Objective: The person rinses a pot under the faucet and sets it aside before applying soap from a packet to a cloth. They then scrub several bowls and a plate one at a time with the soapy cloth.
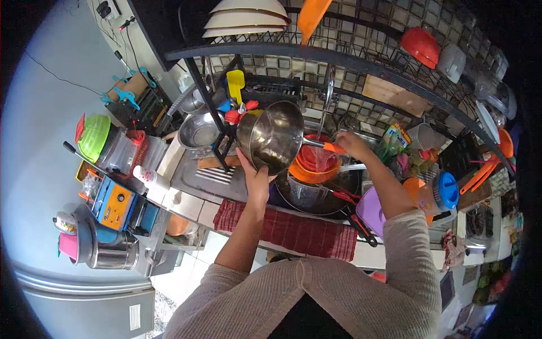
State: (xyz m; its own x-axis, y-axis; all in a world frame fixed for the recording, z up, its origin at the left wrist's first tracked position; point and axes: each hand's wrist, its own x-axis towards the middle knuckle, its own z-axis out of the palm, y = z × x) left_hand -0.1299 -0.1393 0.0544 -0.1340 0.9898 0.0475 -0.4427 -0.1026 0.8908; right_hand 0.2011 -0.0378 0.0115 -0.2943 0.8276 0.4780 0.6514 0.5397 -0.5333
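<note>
My left hand (257, 179) grips a shiny metal bowl (276, 135) by its lower side, the bowl tilted so its inside faces me. Over the sink, my right hand (351, 145) is closed, its fingers beside an orange-handled utensil (334, 148); I cannot tell what is in them. From the faucet (329, 93), water runs onto stacked red and orange bowls (313, 172). These sit above a large dark pan (322, 210) in the sink. A purple plastic container (371, 212) stands to the right of the pan.
A black dish rack (339, 56) spans overhead with white bowls (247, 20) on it. A red checkered cloth (282, 226) lies along the counter's front edge. At left are a steel bowl (199, 131) and a portable stove (114, 202). A blue-lidded jug (445, 192) stands right.
</note>
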